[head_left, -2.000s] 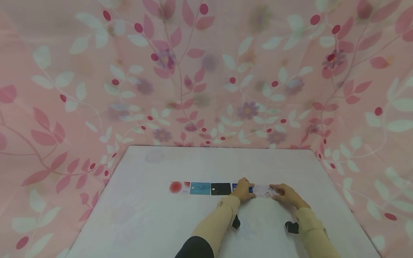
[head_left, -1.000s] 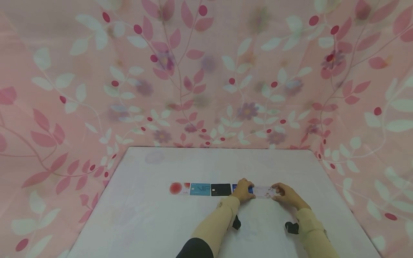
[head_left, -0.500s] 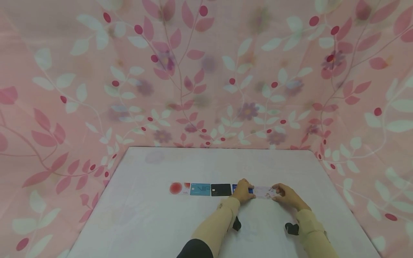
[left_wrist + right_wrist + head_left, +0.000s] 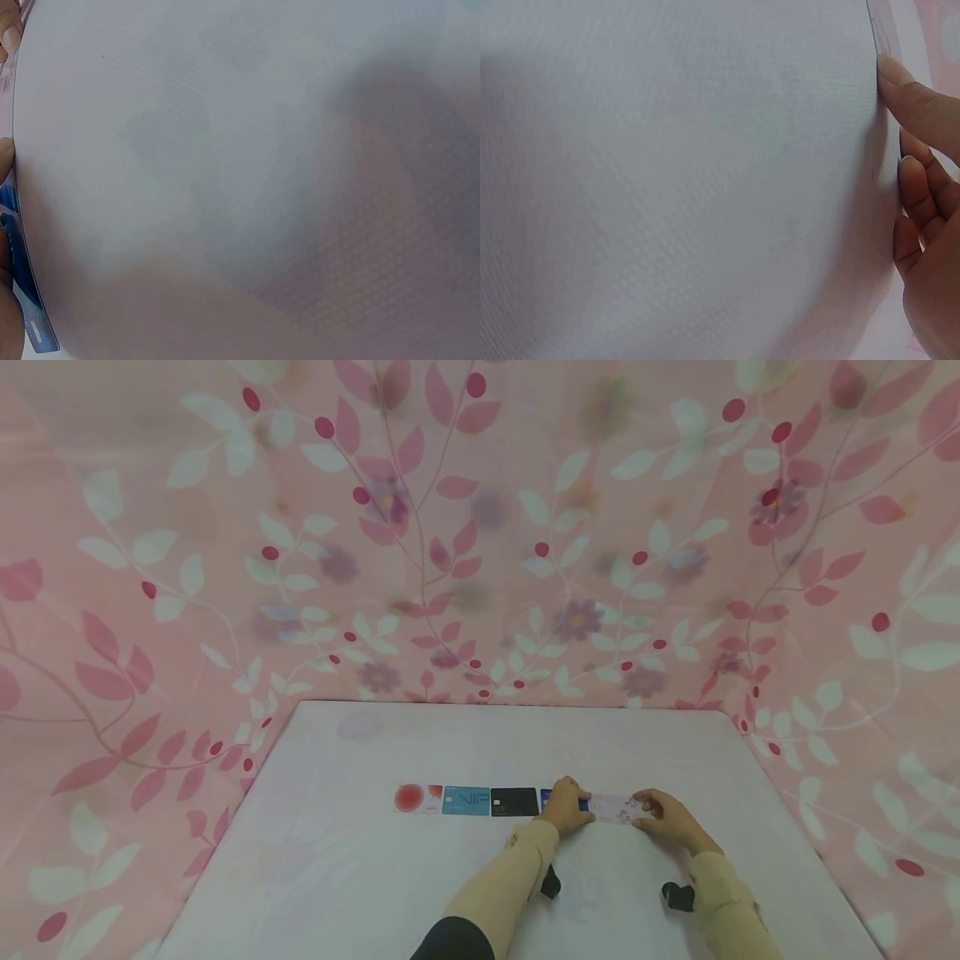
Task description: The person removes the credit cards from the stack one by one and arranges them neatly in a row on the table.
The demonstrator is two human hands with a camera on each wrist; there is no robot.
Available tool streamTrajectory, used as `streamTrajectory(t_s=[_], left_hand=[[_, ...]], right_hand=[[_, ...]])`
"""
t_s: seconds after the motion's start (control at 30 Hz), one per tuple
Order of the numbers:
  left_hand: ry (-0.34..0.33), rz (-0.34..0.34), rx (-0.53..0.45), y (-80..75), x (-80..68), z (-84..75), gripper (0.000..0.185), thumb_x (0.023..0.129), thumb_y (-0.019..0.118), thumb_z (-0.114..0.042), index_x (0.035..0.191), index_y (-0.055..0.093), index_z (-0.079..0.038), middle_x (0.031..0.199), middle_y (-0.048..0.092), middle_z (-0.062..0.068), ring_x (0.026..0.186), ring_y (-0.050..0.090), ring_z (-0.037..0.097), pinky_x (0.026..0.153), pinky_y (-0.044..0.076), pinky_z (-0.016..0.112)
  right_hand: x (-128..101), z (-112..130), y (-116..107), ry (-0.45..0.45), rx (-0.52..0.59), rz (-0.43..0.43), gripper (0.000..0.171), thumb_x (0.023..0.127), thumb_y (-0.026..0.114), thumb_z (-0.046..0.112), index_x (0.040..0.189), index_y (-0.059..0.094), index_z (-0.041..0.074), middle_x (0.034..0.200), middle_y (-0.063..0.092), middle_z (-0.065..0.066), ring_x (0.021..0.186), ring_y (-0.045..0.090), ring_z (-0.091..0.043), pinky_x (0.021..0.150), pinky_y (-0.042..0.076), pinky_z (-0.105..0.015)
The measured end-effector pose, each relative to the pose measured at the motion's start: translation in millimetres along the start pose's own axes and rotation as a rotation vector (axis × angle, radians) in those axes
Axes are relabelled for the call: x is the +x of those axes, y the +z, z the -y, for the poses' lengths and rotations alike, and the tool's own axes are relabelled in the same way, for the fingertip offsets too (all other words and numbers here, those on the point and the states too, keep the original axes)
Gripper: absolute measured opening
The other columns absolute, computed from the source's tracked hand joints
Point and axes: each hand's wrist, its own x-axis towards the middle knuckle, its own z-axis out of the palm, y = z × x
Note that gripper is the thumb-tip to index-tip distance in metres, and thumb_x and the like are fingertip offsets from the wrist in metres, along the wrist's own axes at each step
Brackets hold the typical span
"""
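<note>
A pale, flower-patterned card point(image 4: 615, 808) lies at the right end of a row of cards in the head view. My left hand point(image 4: 564, 806) arches over a blue card point(image 4: 583, 804), its thumb and a finger at the pale card's left end. Most of the blue card is hidden there; in the left wrist view its blue end point(image 4: 26, 281) shows below the thumb. My right hand point(image 4: 670, 817) pinches the pale card's right end between thumb and fingers. In the right wrist view the thumb point(image 4: 922, 105) rests on the card's edge, the other fingers curled below.
Leftward the row holds a black card point(image 4: 513, 802), a light blue VIP card point(image 4: 466, 801) and a white card with a red circle point(image 4: 409, 798). They lie on a white-covered table point(image 4: 360, 877). Pink floral cloth point(image 4: 480, 568) hangs around it. Dark wrist straps point(image 4: 678, 897) hang below the sleeves.
Since two seconds ago my right fingertips have shifted slightly to the right along the pale card. Over the last second both hands and the cards have stayed nearly still.
</note>
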Motion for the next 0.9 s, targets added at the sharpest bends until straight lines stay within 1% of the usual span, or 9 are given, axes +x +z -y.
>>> streamTrajectory(t_s=[0.13, 0.33, 0.53, 0.6, 0.7, 0.8, 0.9], left_hand=[[0.002, -0.009, 0.004, 2.7, 2.0, 2.8, 0.038, 0.072, 0.081, -0.023, 0.106, 0.072, -0.007, 0.098, 0.06, 0.007, 0.092, 0.052, 0.016, 0.084, 0.042, 0.021], [-0.007, -0.005, 0.003, 2.2, 2.6, 2.2, 0.039, 0.072, 0.081, -0.023, 0.106, 0.072, -0.007, 0.098, 0.06, 0.008, 0.092, 0.053, 0.016, 0.083, 0.043, 0.021], [-0.002, 0.012, 0.012, -0.5, 3.5, 2.6, 0.038, 0.073, 0.08, -0.024, 0.106, 0.072, -0.007, 0.098, 0.061, 0.006, 0.093, 0.052, 0.014, 0.084, 0.042, 0.02], [-0.008, 0.016, 0.009, -2.7, 3.5, 3.7, 0.039, 0.073, 0.08, -0.024, 0.107, 0.072, -0.007, 0.098, 0.061, 0.006, 0.093, 0.052, 0.014, 0.084, 0.042, 0.02], [-0.037, 0.029, -0.031, -4.7, 3.1, 3.2, 0.04, 0.074, 0.08, -0.024, 0.109, 0.071, -0.005, 0.098, 0.061, 0.006, 0.092, 0.053, 0.013, 0.084, 0.043, 0.019], [-0.055, 0.003, -0.102, -6.5, 2.1, 2.9, 0.042, 0.076, 0.078, -0.022, 0.112, 0.068, -0.001, 0.095, 0.06, 0.006, 0.086, 0.053, 0.012, 0.079, 0.045, 0.019], [-0.035, -0.072, -0.167, -9.2, 0.5, 2.8, 0.042, 0.078, 0.077, -0.02, 0.112, 0.067, 0.001, 0.091, 0.061, 0.007, 0.08, 0.053, 0.01, 0.073, 0.045, 0.017]], right_hand=[[0, -1, 2, -0.013, 0.005, -0.012, 0.042, 0.078, 0.075, 0.01, 0.113, 0.058, -0.005, 0.091, 0.053, -0.005, 0.085, 0.047, -0.02, 0.074, 0.043, -0.032], [-1, 2, 2, -0.02, -0.004, -0.024, 0.042, 0.078, 0.074, 0.01, 0.113, 0.058, -0.006, 0.091, 0.054, -0.006, 0.085, 0.047, -0.019, 0.075, 0.043, -0.033], [-3, 5, 3, -0.025, -0.001, -0.034, 0.045, 0.078, 0.074, 0.008, 0.116, 0.056, -0.009, 0.093, 0.057, -0.009, 0.086, 0.051, -0.021, 0.078, 0.045, -0.037], [-2, 7, 4, -0.032, 0.011, -0.046, 0.047, 0.078, 0.074, 0.007, 0.117, 0.055, -0.009, 0.094, 0.058, -0.011, 0.087, 0.053, -0.023, 0.079, 0.046, -0.04], [-4, 7, 6, -0.045, 0.024, -0.094, 0.047, 0.079, 0.072, 0.008, 0.119, 0.055, -0.009, 0.094, 0.06, -0.012, 0.087, 0.056, -0.025, 0.079, 0.048, -0.042], [-8, 6, 11, -0.054, 0.024, -0.16, 0.045, 0.081, 0.071, 0.011, 0.119, 0.055, -0.007, 0.093, 0.061, -0.013, 0.086, 0.057, -0.024, 0.078, 0.048, -0.041], [-13, 7, 16, -0.064, 0.025, -0.232, 0.043, 0.083, 0.069, 0.013, 0.119, 0.056, -0.006, 0.094, 0.061, -0.013, 0.084, 0.056, -0.021, 0.076, 0.048, -0.037]])
